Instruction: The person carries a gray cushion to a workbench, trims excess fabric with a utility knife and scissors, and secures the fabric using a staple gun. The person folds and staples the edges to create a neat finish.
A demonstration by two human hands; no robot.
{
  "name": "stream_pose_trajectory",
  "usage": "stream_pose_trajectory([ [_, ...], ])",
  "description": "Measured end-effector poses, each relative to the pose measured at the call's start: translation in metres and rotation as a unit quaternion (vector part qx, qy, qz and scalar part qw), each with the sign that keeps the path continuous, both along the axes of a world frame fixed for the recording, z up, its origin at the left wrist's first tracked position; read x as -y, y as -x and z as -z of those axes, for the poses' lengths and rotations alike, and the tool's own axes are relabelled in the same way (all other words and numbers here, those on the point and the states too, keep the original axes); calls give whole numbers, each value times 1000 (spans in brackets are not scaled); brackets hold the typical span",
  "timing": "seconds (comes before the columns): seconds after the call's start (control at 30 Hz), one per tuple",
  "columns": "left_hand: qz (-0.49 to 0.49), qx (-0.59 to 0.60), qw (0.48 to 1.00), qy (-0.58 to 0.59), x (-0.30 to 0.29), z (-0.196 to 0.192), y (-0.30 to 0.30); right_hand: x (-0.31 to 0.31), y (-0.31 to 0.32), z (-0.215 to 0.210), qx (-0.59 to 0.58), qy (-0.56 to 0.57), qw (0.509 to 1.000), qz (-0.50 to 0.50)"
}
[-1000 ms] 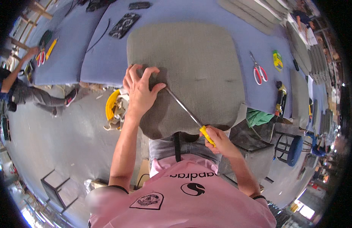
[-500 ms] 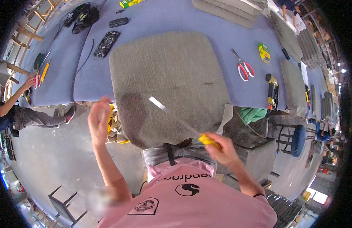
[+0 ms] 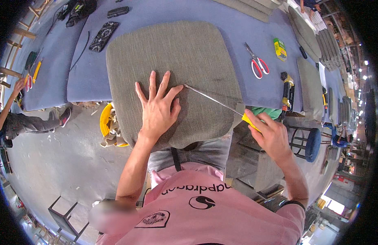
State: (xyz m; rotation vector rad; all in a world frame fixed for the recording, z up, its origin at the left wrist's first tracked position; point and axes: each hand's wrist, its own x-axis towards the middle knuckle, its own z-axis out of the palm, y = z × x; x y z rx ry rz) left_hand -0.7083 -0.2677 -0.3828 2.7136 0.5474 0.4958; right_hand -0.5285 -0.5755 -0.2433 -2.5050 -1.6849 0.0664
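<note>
Since half a second ago the left hand (image 3: 157, 107) has come back down from the air and now lies flat, fingers spread, on the grey fabric seat cushion (image 3: 176, 77). That cushion is the biggest thing here, lying on the blue-covered worktable (image 3: 254, 28) with its near edge hanging over toward the person. The right hand (image 3: 270, 134) is closed round the yellow handle of a long thin metal tool (image 3: 211, 99), whose tip rests on the fabric just beside the left fingertips. Red-handled scissors (image 3: 257, 65) lie well apart on the table. This looks like the step of working the cover with the tool; the next move likely calls for steady pressure from the flat hand.
</note>
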Motion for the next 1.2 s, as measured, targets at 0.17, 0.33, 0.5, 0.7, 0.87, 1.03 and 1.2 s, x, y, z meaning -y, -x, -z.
stream_pose_trajectory([
  [0.17,-9,2,1000,-1,0,2,-3,-6,7,-5,-7,47,999,8],
  [0.33,-14,1,1000,6,0,2,-3,-10,9,-15,28,95,995,8],
  [0.5,-16,3,1000,12,1,1,-6,-12,10,-6,100,58,993,-4],
  [0.7,-20,3,1000,17,1,3,-7,25,32,91,-628,-4,705,328],
  [0.87,-23,9,1000,-2,2,3,-7,25,60,106,-444,-126,865,198],
  [1.03,-39,6,999,0,3,3,-7,11,78,96,-170,-77,971,150],
  [1.2,-45,37,998,34,-15,3,-32,18,67,130,-693,-25,663,282],
])
